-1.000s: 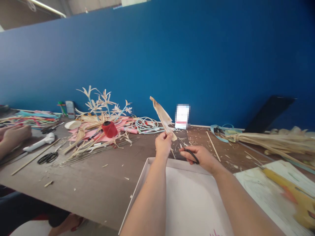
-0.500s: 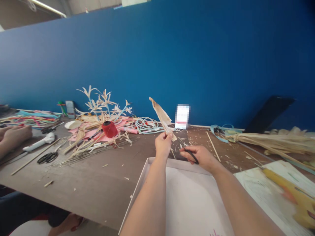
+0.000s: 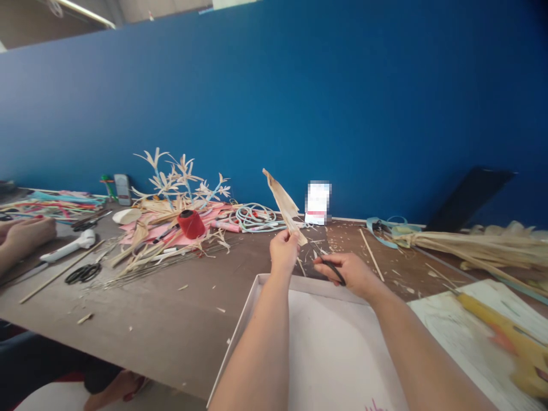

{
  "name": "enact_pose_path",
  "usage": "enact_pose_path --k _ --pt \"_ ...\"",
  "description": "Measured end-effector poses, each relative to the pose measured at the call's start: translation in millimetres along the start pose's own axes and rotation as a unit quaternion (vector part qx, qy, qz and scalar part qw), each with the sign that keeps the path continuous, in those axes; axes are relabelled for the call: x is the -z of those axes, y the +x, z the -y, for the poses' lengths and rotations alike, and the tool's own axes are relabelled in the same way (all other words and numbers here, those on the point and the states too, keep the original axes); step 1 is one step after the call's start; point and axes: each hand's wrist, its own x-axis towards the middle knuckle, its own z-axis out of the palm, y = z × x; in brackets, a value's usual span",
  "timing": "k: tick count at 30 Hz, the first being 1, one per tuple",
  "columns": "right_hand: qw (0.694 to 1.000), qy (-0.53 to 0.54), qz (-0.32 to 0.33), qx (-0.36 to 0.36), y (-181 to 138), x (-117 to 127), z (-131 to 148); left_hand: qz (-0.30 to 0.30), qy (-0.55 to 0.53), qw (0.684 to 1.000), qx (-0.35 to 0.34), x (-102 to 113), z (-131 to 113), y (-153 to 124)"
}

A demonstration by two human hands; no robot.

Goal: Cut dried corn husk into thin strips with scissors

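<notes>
My left hand [image 3: 283, 252] pinches the lower end of a dried, tan leaf strip [image 3: 281, 200] and holds it upright above the table. My right hand [image 3: 349, 272] is closed round the black handles of a pair of scissors [image 3: 329, 265], whose blades point left at the base of the strip. Both hands hover over the far edge of a shallow white box [image 3: 325, 348] lying in front of me.
A brown table [image 3: 180, 319] carries a red thread spool [image 3: 190, 224], dried-leaf flowers [image 3: 180, 180], coiled cords [image 3: 253, 217], black scissors [image 3: 82, 274] and a leaf bundle [image 3: 479, 245]. A yellow glue gun [image 3: 509, 337] lies right. Another person's hand [image 3: 26, 235] rests far left.
</notes>
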Motion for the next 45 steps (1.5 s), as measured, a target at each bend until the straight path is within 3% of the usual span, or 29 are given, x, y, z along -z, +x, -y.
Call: enact_pose_path --k 16,35,45 --pt "1.0 -0.016 -0.015 0.01 1.2 -0.1 -6.2 0.053 0.021 0.998 0.021 -4.3 -1.4 -6.2" --pt "0.999 -0.024 -0.025 0.025 1.7 -0.5 -6.2 0.063 -0.031 0.997 0.038 -5.0 -2.9 -6.1" --pt "0.998 -0.037 -0.037 0.027 -1.2 1.7 -0.2 0.154 -0.059 0.984 0.064 -6.6 1.1 -7.3"
